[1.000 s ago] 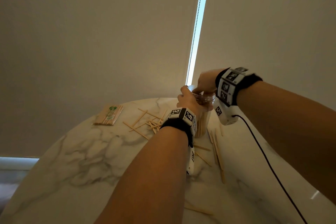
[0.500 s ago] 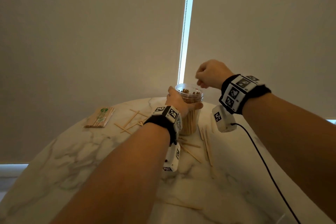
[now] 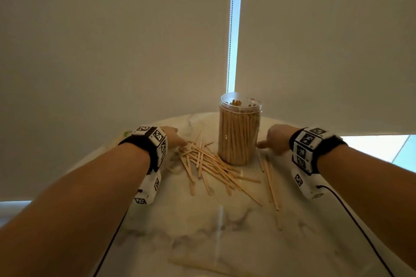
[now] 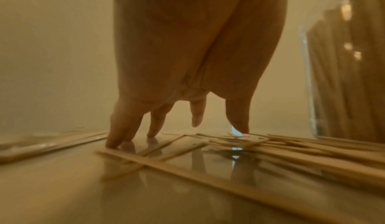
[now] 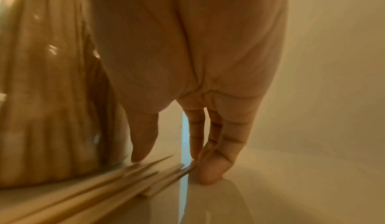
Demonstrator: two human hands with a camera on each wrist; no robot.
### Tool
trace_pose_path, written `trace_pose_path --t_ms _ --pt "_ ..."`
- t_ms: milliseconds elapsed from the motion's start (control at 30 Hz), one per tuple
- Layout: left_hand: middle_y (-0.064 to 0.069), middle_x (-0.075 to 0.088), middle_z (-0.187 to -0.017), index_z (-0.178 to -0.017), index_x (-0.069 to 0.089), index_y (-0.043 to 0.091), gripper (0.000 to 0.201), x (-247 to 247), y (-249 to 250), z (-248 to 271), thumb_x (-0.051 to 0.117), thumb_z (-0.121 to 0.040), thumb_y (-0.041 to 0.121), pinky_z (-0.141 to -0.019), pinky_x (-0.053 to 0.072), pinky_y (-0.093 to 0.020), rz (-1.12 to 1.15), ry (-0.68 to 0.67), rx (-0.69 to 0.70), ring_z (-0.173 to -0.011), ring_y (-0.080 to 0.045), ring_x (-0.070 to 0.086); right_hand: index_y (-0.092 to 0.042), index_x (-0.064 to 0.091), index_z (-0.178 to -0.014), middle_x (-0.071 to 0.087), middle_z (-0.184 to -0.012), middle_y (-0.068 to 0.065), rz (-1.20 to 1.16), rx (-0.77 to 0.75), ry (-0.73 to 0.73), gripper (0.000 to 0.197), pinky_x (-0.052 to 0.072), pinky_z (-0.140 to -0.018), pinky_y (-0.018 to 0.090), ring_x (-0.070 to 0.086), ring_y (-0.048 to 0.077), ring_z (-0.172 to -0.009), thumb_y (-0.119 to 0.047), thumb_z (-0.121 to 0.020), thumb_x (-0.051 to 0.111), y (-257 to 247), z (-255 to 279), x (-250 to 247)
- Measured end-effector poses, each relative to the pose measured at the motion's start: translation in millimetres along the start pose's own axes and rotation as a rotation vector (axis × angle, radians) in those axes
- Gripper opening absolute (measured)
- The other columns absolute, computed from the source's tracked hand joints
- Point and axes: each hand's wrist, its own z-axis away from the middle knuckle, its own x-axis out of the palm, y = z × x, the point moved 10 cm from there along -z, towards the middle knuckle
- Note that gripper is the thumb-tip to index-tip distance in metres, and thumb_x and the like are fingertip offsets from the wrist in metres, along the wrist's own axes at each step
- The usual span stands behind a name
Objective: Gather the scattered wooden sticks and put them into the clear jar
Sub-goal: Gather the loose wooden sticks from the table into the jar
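Observation:
The clear jar [image 3: 239, 128] stands upright at the table's far side, packed with wooden sticks, with no hand on it. A loose pile of sticks [image 3: 209, 164] lies just left of its base. My left hand [image 3: 180, 141] is down at the pile's far left end, fingers [image 4: 125, 128] straight and tips touching the table and stick ends [image 4: 270, 153]. My right hand [image 3: 270, 141] is low beside the jar's right side [image 5: 41, 95]. Its straight fingers [image 5: 210, 170] touch the table at the tips of a few sticks [image 5: 104, 191]. Neither hand holds anything.
The round marble table [image 3: 225, 231] backs onto drawn blinds. More sticks [image 3: 270, 182] lie right of the jar, and one [image 3: 202, 265] lies near the front edge. A wrapped packet of sticks [image 4: 31, 146] sits left of my left hand. Cables run from both wrists.
My left hand has let go of the jar and dropped to the pile on its left. My right hand has come down from above the jar's mouth to the table on its right.

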Motion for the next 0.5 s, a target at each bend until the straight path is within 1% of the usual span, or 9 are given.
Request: trace_pose_path --t_ms 33,67,100,133,200,267,333,433,500 --pt "-0.007 0.035 -0.157 -0.152 0.034 0.017 0.077 6.2 5.6 2.0 0.061 -0.09 0.054 -0.115 0.025 -0.035 0.008 -0.028 0.03 -0.143 -0.026 0.033 -0.011 0.073 -0.092 0.069 -0.076 0.0 -0.027 -0.012 -0.013 0.038 0.049 -0.071 0.028 0.065 0.017 -0.072 -0.049 -0.087 0.068 -5.7 -0.3 3.4" --pt "-0.005 0.04 -0.153 -0.15 0.04 0.019 0.077 10.9 12.4 5.5 0.063 -0.087 0.057 -0.113 0.027 -0.035 0.01 -0.048 0.056 -0.14 -0.026 0.038 -0.011 0.072 -0.086 0.071 -0.073 0.001 -0.064 -0.017 -0.032 0.031 0.052 -0.071 0.027 0.067 0.017 -0.069 -0.042 -0.086 0.072 -10.8 0.3 7.0" --pt "-0.003 0.047 -0.149 -0.146 0.046 0.022 0.073 14.4 19.1 8.5 0.065 -0.086 0.057 -0.11 0.03 -0.034 0.003 -0.06 0.077 -0.135 -0.024 0.043 -0.011 0.072 -0.086 0.073 -0.075 0.003 -0.08 -0.024 -0.046 0.024 0.055 -0.073 0.028 0.069 0.016 -0.071 -0.035 -0.085 0.073 -16.6 3.4 8.7" --pt "-0.001 0.051 -0.144 -0.144 0.05 0.024 0.07 16.6 25.7 13.5 0.068 -0.084 0.056 -0.106 0.031 -0.032 0.006 -0.062 0.095 -0.132 -0.023 0.046 -0.01 0.074 -0.09 0.075 -0.082 0.004 -0.08 -0.034 -0.05 0.02 0.057 -0.077 0.029 0.071 0.018 -0.077 -0.028 -0.084 0.073 -22.0 7.5 9.6" --pt "0.0 0.055 -0.14 -0.141 0.053 0.028 0.067 19.5 37.6 26.1 0.073 -0.081 0.051 -0.098 0.033 -0.029 0.021 -0.059 0.127 -0.127 -0.021 0.049 -0.008 0.075 -0.097 0.075 -0.094 0.007 -0.024 -0.052 -0.039 0.021 0.057 -0.085 0.032 0.07 0.021 -0.089 -0.023 -0.083 0.072 -29.2 19.2 8.9" --pt "0.0 0.059 -0.133 -0.138 0.056 0.028 0.062 26.2 45.6 39.7 0.077 -0.082 0.042 -0.089 0.037 -0.026 0.054 -0.085 0.154 -0.115 -0.019 0.054 -0.008 0.074 -0.102 0.073 -0.1 0.008 -0.004 -0.062 -0.022 0.026 0.057 -0.086 0.033 0.068 0.023 -0.094 -0.023 -0.082 0.074 -32.3 30.7 10.2" --pt "0.001 0.062 -0.127 -0.136 0.058 0.026 0.057 33.4 52.7 55.7 0.077 -0.083 0.035 -0.084 0.039 -0.024 0.085 -0.107 0.184 -0.102 -0.014 0.055 -0.008 0.072 -0.107 0.073 -0.103 0.009 -0.006 -0.066 -0.014 0.031 0.057 -0.086 0.034 0.068 0.024 -0.097 -0.025 -0.081 0.077 -33.4 43.6 14.4" --pt "0.001 0.062 -0.129 -0.136 0.058 0.025 0.059 41.0 60.5 82.9 0.077 -0.083 0.037 -0.087 0.04 -0.023 0.049 -0.093 0.225 -0.101 -0.012 0.053 -0.007 0.07 -0.108 0.072 -0.105 0.009 -0.022 -0.056 0.013 0.032 0.057 -0.087 0.034 0.068 0.024 -0.099 -0.026 -0.083 0.075 -32.9 67.6 19.2" --pt "0.001 0.062 -0.13 -0.137 0.057 0.024 0.061 48.3 59.8 97.5 0.077 -0.082 0.04 -0.091 0.042 -0.025 0.052 -0.093 0.225 -0.105 -0.014 0.055 -0.006 0.069 -0.104 0.072 -0.104 0.009 -0.029 -0.055 0.014 0.028 0.056 -0.082 0.032 0.068 0.024 -0.098 -0.026 -0.084 0.074 -33.6 86.0 23.5"
